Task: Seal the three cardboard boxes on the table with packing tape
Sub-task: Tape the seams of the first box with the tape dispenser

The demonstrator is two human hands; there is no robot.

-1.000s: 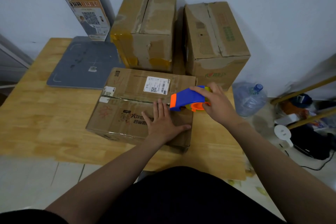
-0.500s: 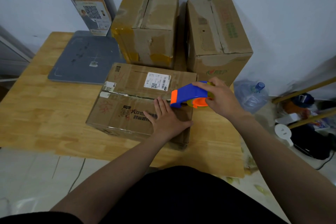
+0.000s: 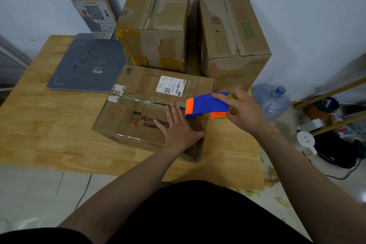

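Note:
A low cardboard box [image 3: 138, 105] with a white shipping label lies in front of me on the wooden table [image 3: 49, 125]. My left hand [image 3: 179, 127] rests flat on its near right flap, fingers spread. My right hand [image 3: 243, 111] grips a blue and orange tape dispenser [image 3: 206, 105] over the box's right end, its orange nose at the centre seam. Clear tape runs along the seam from the left edge. Two taller boxes stand behind: one at the back centre [image 3: 156, 24] and one at the back right [image 3: 231, 35].
A grey flat scale platform [image 3: 85, 65] lies at the back left with a post bearing a QR poster [image 3: 91, 10]. Off the table's right edge stand a water jug [image 3: 271, 99], wooden poles and clutter on the floor. Wall close behind.
The dispenser in my right hand has stayed near the seam's right end, lifting slightly. My left hand keeps pressing the flap. The view shifted a little.

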